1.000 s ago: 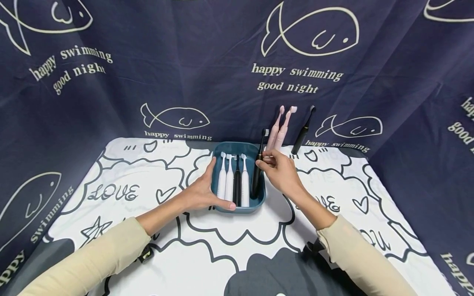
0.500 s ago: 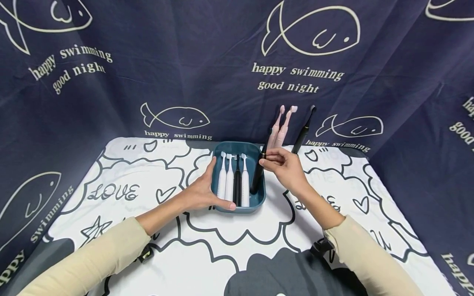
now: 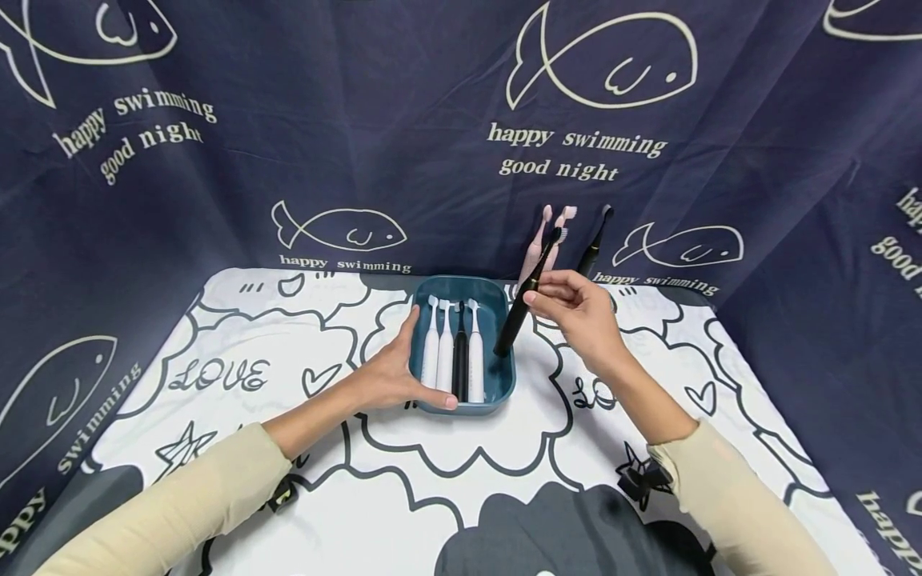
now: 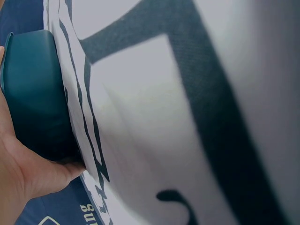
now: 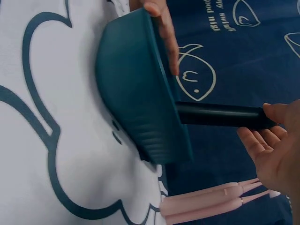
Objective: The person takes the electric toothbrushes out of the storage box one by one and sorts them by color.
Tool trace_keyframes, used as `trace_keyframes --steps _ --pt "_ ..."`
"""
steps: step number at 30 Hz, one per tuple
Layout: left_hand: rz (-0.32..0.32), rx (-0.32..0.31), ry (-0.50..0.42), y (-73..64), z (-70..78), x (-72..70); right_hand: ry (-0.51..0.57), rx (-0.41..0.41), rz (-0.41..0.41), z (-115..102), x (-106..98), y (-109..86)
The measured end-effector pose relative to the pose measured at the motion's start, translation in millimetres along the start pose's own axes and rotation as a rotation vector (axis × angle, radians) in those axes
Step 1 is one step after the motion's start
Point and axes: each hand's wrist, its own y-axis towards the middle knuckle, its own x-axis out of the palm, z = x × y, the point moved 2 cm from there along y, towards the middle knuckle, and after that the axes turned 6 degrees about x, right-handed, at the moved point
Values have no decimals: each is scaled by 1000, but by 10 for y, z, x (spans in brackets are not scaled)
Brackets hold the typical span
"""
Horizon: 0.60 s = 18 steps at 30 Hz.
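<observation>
Clearly, we read "happy swimming good night" on the navy backdrop (image 3: 446,152) and "LOVE" on the tablecloth (image 3: 461,448). Our left hand (image 3: 392,372), fingers outstretched, braces a teal bin (image 3: 461,290) holding three white electric toothbrushes (image 3: 446,360) and one black toothbrush (image 3: 461,364); our right hand (image 3: 583,316) pinches another black electric toothbrush (image 3: 515,322), tilted, at its right side.

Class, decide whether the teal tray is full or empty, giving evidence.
Partly filled: the head view shows the teal tray holding three white toothbrushes and one black toothbrush, with bare space alongside.
</observation>
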Motion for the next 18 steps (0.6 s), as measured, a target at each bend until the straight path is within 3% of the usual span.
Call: trace_keyframes --steps 6,18 --pt "0 5 11 5 -9 -6 56 -60 38 -111 -103 8" --pt "1 16 6 9 -17 -11 20 -96 110 -224 -375 36"
